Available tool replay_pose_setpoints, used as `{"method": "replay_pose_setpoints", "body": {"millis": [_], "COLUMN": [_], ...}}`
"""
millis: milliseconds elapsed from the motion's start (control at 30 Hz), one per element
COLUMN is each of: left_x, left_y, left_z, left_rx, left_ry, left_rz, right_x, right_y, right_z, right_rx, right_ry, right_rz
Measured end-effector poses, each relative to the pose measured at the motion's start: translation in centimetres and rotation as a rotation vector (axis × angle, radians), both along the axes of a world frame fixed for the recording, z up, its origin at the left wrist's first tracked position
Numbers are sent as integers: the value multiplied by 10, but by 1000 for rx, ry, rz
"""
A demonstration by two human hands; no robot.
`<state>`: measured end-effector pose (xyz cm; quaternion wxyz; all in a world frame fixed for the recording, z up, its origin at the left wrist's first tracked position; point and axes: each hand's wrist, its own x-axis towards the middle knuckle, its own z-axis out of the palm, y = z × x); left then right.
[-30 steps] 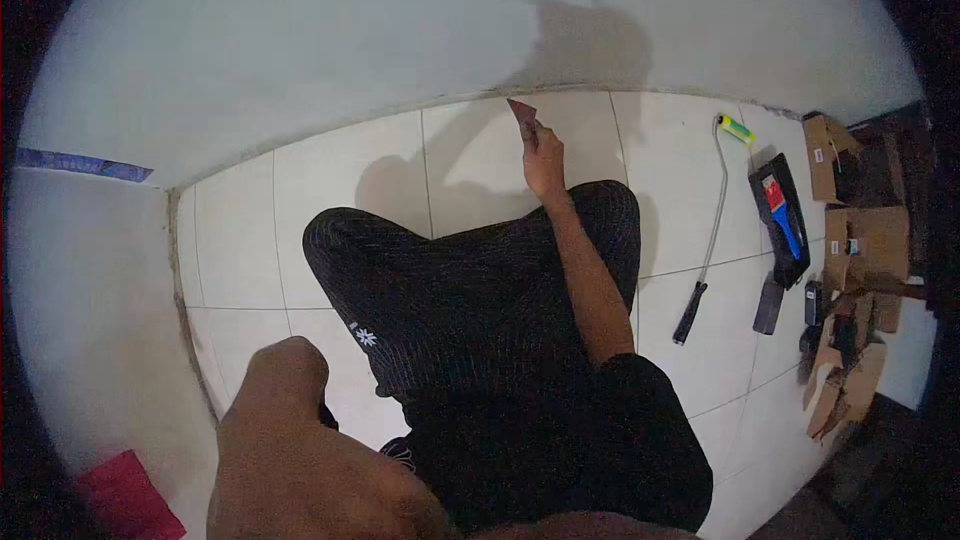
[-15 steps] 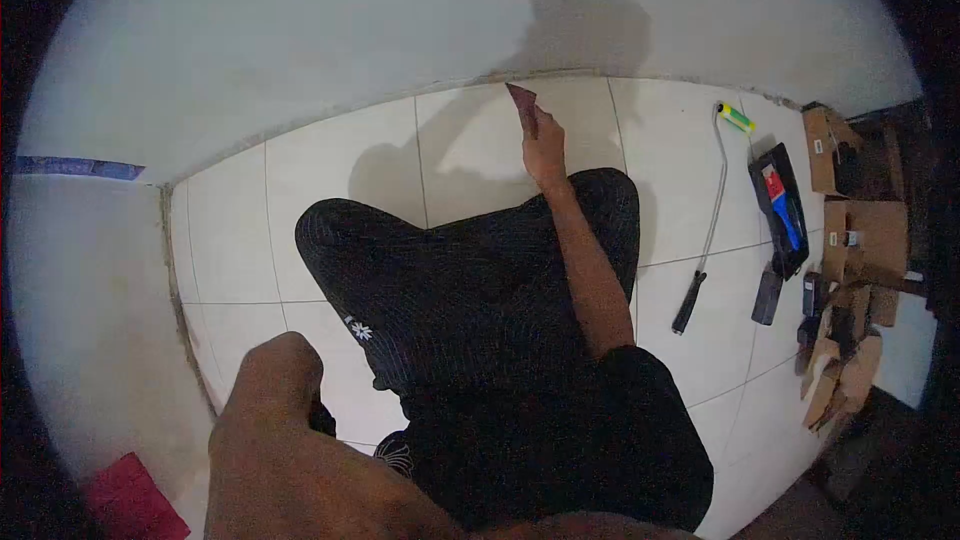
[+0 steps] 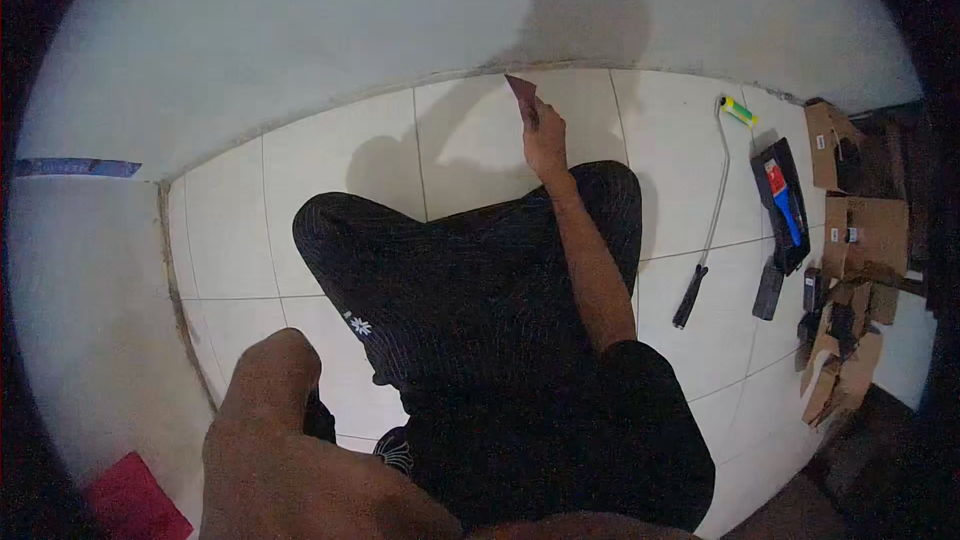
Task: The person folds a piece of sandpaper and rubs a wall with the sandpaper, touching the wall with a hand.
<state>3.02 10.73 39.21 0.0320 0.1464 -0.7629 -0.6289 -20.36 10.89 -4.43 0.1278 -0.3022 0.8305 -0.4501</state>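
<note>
My right hand (image 3: 545, 145) reaches out past my right knee, its fingers closed around a piece of reddish-brown sandpaper (image 3: 521, 92). The sandpaper looks folded, and its pointed corner sticks out beyond my fingers toward the foot of the pale wall (image 3: 350, 30). Whether that corner touches the wall I cannot tell. My bare left arm (image 3: 270, 390) is bent at the lower left, and the left hand is out of sight. Dark clothing covers my legs (image 3: 470, 270), which are folded on the white tiled floor (image 3: 330, 165).
To the right lie a paint roller (image 3: 738, 110) with a long wire handle and a black paint tray (image 3: 765, 155) holding a blue-handled brush (image 3: 783, 202). Cardboard boxes (image 3: 868, 235) line the far right. A red piece (image 3: 138, 502) is at the lower left.
The view has tilted slightly, so the wall's foot and the floor items sit a little higher. My right hand keeps hold of the sandpaper in nearly the same place.
</note>
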Motion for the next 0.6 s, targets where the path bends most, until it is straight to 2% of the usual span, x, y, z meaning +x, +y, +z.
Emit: {"method": "replay_pose_setpoints", "body": {"millis": [67,167,200,267,333,467,533,600], "left_x": [7,15,13,6,4,5,5,1], "left_y": [-2,-11,-9,-2,-3,-5,1,5], "left_z": [-9,-11,-16,-26,-18,6,-5,-6], "left_rx": [-147,-71,-70,-64,-79,-163,-157,-147], "left_ry": [240,228,228,453,378,58,147,241], "left_rz": [-130,-252,-251,-134,-170,-249,-180,-117], "right_x": [3,-1,-2,-4,-2,0,2,1], "right_y": [0,-1,-3,-2,-1,-2,0,2], "right_z": [3,-21,-22,-25,-21,-15,-11,-11], "right_rx": [-29,-42,-36,-29,-72,-31,-53,-43], "right_ry": [-30,4,23,45,-47,12,108,43], "right_rz": [-3,-23,-26,-36,-22,-34,-44,-22]}}
